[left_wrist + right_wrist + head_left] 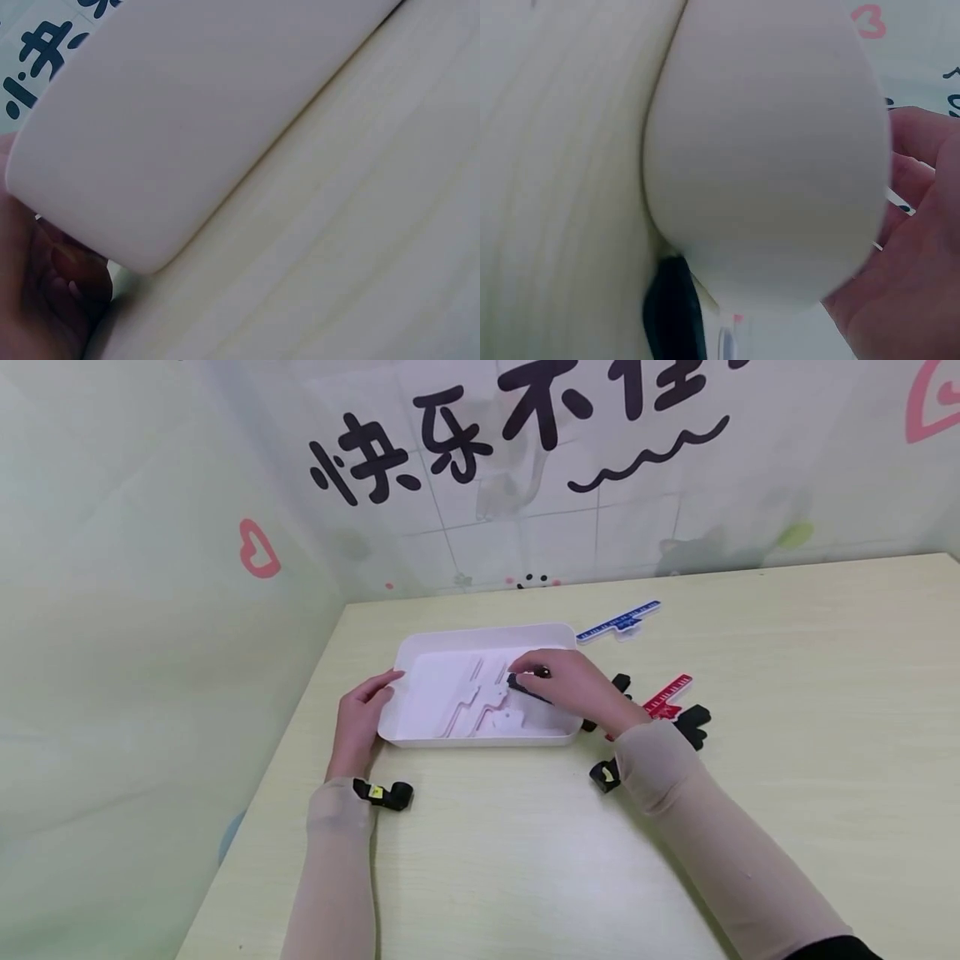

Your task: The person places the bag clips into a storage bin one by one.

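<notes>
A shallow white tray (427,743) lies on the table. At its left end, my left hand (362,717) grips the rim, and the left wrist view shows bent fingers by the tray's corner (135,187). Over the tray's right half, my right hand (566,681) pinches a black piece (528,687), partly covered by the fingers; its exact kind is unclear. Several flat white clip-like pieces (491,700) with slots lie inside the tray, left of the right hand. In the right wrist view, that hand (907,247) shows beyond the tray wall (772,150).
A blue-and-white clip (618,621) with keyboard-like marks lies behind the tray's right corner. Right of the tray are a red clip (667,696) and black pieces (693,725), partly behind the right forearm. A printed cloth (525,527) hangs behind the table.
</notes>
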The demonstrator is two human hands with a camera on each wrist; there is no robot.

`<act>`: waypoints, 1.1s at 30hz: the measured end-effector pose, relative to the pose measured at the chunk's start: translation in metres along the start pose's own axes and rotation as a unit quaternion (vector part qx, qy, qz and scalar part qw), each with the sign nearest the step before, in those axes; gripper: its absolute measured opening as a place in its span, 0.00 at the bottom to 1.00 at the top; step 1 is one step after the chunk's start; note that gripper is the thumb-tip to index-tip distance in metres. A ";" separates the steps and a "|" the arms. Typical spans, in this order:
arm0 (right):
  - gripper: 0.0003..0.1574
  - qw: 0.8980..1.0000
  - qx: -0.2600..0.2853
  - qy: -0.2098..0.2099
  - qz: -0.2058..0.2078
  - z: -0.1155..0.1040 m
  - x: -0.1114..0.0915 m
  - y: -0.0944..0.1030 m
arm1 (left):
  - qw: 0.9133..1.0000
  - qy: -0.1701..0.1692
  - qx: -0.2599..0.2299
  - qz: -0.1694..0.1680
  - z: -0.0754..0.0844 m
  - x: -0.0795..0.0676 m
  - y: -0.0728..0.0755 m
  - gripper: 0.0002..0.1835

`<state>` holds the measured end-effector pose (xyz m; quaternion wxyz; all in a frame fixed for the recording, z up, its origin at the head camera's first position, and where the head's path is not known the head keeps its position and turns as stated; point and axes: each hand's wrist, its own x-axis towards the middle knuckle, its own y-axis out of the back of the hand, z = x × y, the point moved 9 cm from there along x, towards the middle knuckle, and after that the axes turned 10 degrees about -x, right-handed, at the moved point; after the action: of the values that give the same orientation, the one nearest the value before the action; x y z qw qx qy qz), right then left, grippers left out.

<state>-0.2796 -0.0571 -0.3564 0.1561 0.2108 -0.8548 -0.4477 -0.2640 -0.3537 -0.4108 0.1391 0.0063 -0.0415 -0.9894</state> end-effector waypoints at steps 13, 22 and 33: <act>0.21 1.000 -0.003 -0.023 -0.003 0.018 -0.039 0.022 | 1.000 0.011 0.004 -0.004 -0.004 -0.003 -0.002 0.13; 0.20 0.999 -0.044 -0.015 0.008 0.030 -0.067 0.043 | 1.000 0.005 0.007 -0.001 -0.004 -0.003 0.001 0.12; 0.25 0.994 -0.089 -0.048 -0.037 0.061 -0.101 0.067 | 1.000 0.007 -0.004 0.000 -0.002 -0.001 -0.002 0.13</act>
<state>-0.2346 0.0703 -0.3423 0.1167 0.2059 -0.8096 -0.5371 -0.2635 -0.3520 -0.4124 0.1390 0.0127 -0.0371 -0.9895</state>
